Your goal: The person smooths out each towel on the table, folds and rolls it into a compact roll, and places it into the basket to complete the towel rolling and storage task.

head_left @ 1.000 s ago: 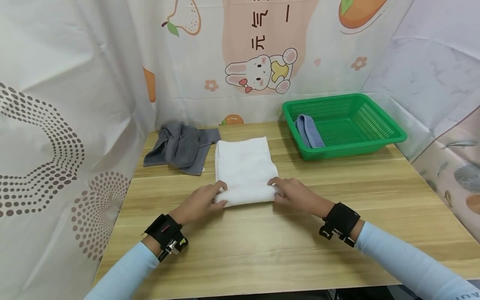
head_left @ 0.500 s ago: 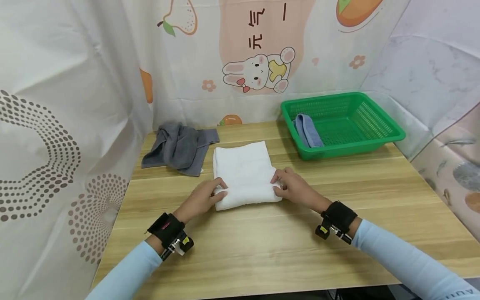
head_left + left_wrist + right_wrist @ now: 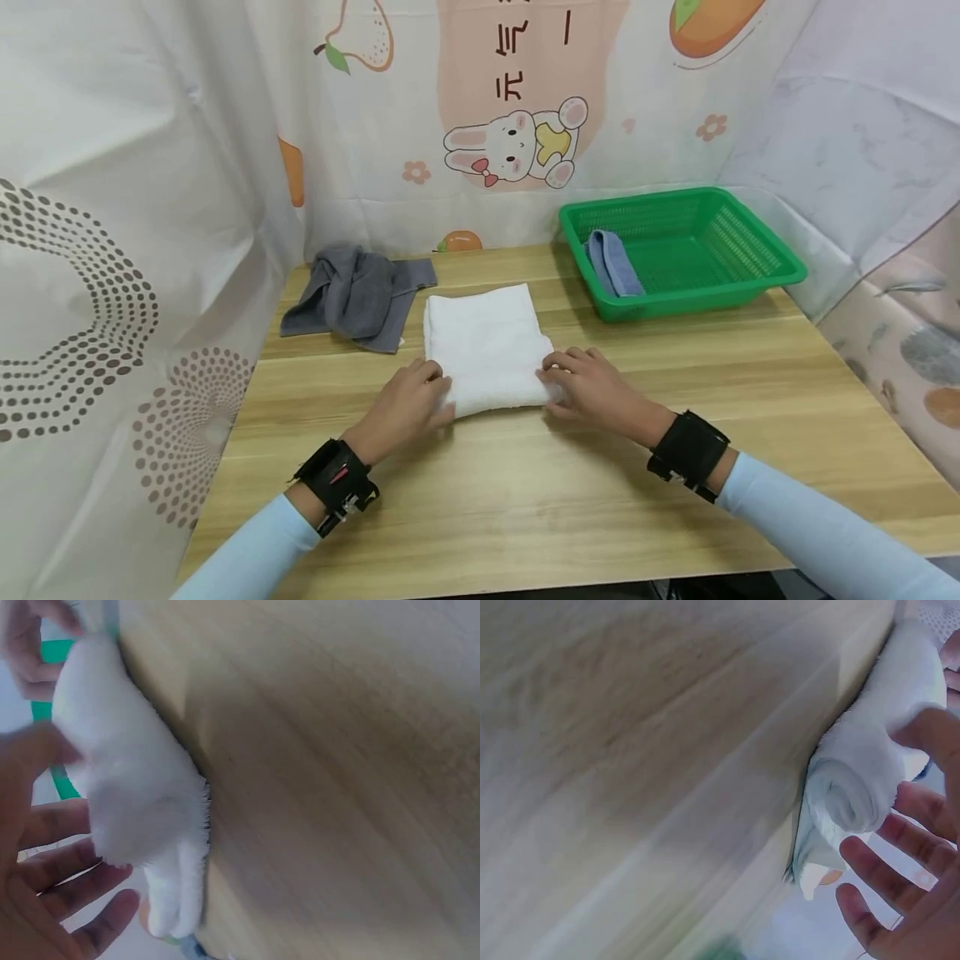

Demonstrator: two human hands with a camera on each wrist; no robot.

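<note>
A white towel [image 3: 483, 337] lies on the wooden table in the middle of the head view, flat at the back and rolled along its near edge. My left hand [image 3: 405, 406] holds the left end of the roll, thumb in front and fingers at the back. At the other end, my right hand [image 3: 596, 392] holds the roll between thumb and fingers. The right wrist view shows the spiral end of the rolled towel [image 3: 847, 795] beside spread lower fingers. Seen from the left wrist, the thumb is blurred against the towel [image 3: 135, 765].
A crumpled grey towel [image 3: 352, 296] lies at the back left of the table [image 3: 480, 508]. The green basket [image 3: 690, 302] stands at the back right with a folded blue cloth [image 3: 615, 262] inside. Patterned curtains [image 3: 360, 150] hang behind and along the sides.
Half a second ago the roll loosened and spread flatter under my hands. Since then, both thumbs have shifted to the towel's front edge, and the fingers lie over its ends.
</note>
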